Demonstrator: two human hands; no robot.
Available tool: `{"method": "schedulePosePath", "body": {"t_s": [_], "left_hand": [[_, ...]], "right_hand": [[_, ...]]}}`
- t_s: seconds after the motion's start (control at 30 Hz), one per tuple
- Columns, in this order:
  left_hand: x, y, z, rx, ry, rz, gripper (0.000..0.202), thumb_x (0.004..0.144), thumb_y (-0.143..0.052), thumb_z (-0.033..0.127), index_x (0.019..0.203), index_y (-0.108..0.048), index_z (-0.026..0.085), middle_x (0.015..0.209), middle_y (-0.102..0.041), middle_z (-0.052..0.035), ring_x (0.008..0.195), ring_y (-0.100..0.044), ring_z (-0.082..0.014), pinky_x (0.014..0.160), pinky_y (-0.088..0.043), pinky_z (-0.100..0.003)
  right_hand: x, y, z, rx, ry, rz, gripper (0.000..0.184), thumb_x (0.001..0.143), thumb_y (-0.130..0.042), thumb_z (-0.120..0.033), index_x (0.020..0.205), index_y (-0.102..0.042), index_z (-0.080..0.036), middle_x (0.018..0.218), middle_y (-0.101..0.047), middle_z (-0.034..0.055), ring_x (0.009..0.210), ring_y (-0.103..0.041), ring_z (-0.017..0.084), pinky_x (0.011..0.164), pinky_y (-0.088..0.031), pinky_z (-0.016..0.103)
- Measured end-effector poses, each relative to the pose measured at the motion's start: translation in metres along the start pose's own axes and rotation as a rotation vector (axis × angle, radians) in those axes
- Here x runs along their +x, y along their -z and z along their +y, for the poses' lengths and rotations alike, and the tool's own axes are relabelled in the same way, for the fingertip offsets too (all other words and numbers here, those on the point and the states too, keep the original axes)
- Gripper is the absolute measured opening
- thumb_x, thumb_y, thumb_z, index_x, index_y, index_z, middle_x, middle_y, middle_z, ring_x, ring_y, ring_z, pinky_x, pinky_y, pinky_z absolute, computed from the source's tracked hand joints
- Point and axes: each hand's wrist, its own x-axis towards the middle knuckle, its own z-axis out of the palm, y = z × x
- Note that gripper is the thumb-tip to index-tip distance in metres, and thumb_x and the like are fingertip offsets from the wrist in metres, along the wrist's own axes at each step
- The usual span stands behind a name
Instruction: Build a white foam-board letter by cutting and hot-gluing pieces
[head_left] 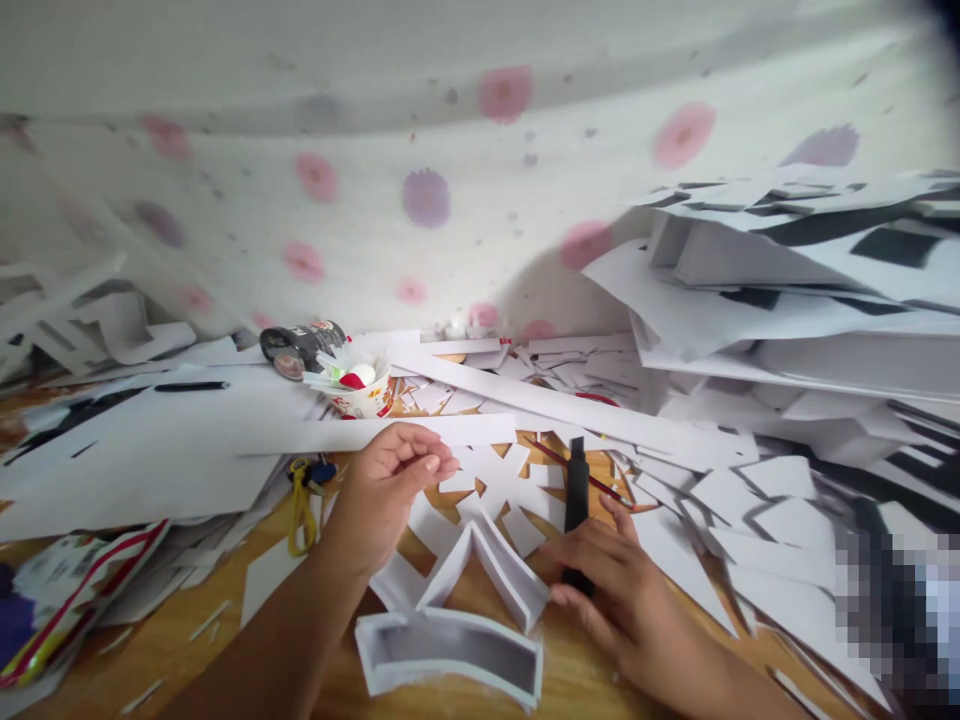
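My left hand [390,485] hovers over the wooden table [225,660] with its fingers curled inward and thumb meeting fingertips; whether it pinches something I cannot make out. My right hand [611,585] grips a black utility knife [576,490], which points away from me, and its fingers also touch the right wall of a white foam-board shape [480,570] built like an upside-down V. In front of that shape lies a white curved foam-board channel [450,655]. A long white strip [360,435] runs just beyond my left hand.
White paper offcuts [517,480] litter the table. A tall heap of white and black sheets [795,300] rises at the right. A paper cup [360,390], a dark tipped-over can [300,345], a red pencil [585,478] and yellow-handled scissors [301,505] lie nearby. Floral cloth [420,180] hangs behind.
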Motion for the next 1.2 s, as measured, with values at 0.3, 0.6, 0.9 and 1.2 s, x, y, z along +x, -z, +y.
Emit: {"method": "schedulePosePath", "body": {"t_s": [0.3,0.6,0.9,1.2], "left_hand": [[0.0,0.001,0.0,-0.046,0.045,-0.053,0.021,0.067,-0.08,0.025,0.079,-0.064,0.017,0.066,-0.063,0.0026,0.064,-0.063,-0.0115,0.064,-0.05,-0.023],[-0.003,0.001,-0.002,0.043,0.007,-0.072,0.014,0.067,-0.078,0.023,0.074,-0.067,0.016,0.068,-0.064,0.0002,0.066,-0.063,-0.0131,0.07,-0.052,-0.026],[-0.004,0.006,-0.008,0.156,-0.018,-0.254,0.013,0.081,-0.066,0.028,0.076,-0.059,0.019,0.076,-0.059,-0.0004,0.077,-0.06,-0.0165,0.078,-0.05,-0.03],[0.011,0.024,0.003,0.314,-0.195,-0.069,0.015,0.087,-0.061,0.035,0.08,-0.057,0.022,0.087,-0.063,0.0001,0.093,-0.061,-0.018,0.091,-0.047,-0.031]], "right_hand": [[0.0,-0.001,0.0,-0.034,0.039,0.107,0.01,0.093,-0.054,-0.023,0.098,-0.064,-0.024,0.088,-0.071,0.0016,0.082,-0.067,0.017,0.1,-0.042,0.041],[-0.001,-0.001,0.0,0.007,0.016,0.082,0.012,0.094,-0.054,-0.021,0.1,-0.064,-0.024,0.091,-0.071,0.0021,0.085,-0.065,0.018,0.107,-0.032,0.051],[-0.001,-0.001,-0.001,0.015,-0.003,0.086,0.015,0.094,-0.054,-0.022,0.105,-0.064,-0.025,0.087,-0.069,0.002,0.084,-0.064,0.019,0.106,-0.03,0.053],[-0.001,-0.004,0.004,0.036,0.008,0.106,0.015,0.092,-0.055,-0.02,0.103,-0.063,-0.026,0.092,-0.069,0.0006,0.086,-0.064,0.018,0.107,-0.026,0.052]]}}
